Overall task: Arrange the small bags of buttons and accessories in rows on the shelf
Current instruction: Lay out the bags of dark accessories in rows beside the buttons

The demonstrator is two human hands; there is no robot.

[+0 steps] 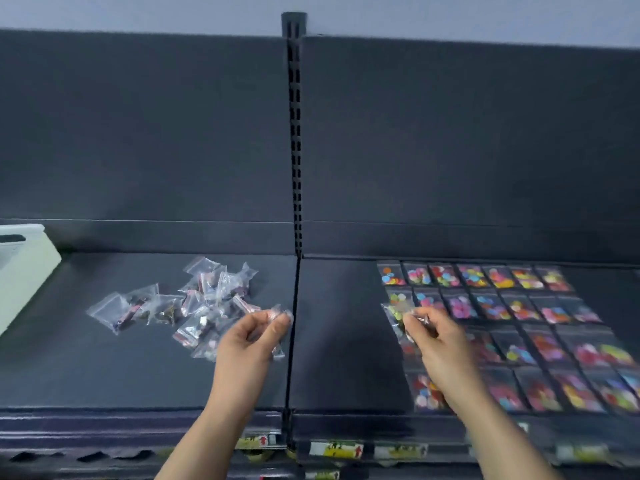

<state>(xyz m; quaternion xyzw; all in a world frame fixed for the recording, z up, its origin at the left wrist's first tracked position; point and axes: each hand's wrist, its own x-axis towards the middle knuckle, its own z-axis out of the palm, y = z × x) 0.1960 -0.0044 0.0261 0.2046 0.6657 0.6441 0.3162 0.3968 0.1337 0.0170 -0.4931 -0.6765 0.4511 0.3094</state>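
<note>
The left hand point(254, 337) reaches over the dark shelf point(346, 348) at the right edge of the loose heap of small clear zip bags point(194, 303). Its fingers are curled and pinch a small clear plastic bag point(278, 312), too blurred for us to read the contents. The right hand point(441, 337) is at the left end of the rows of clear bags of coloured buttons point(502, 306), and its fingers pinch a clear bag of yellow-green buttons point(396, 315) by one edge. We cannot tell whether that bag is lifted or touching the shelf.

The rows fill the right bay from far to near. The heap lies in the left bay, well apart from them across the slotted upright post point(295, 133). A white box point(20, 268) stands at the far left, and price labels point(336, 449) run along the near edge.

We judge these bags to be very light, limp and slick. The film will crumple and the buttons will slide to whichever end hangs low. A pinch on a bare corner or along the zip strip should hold best, since gripping over the buttons invites slipping. Set down flat and smoothed, a bag should stay put, though a brushing sleeve could easily shift its neighbours.
</note>
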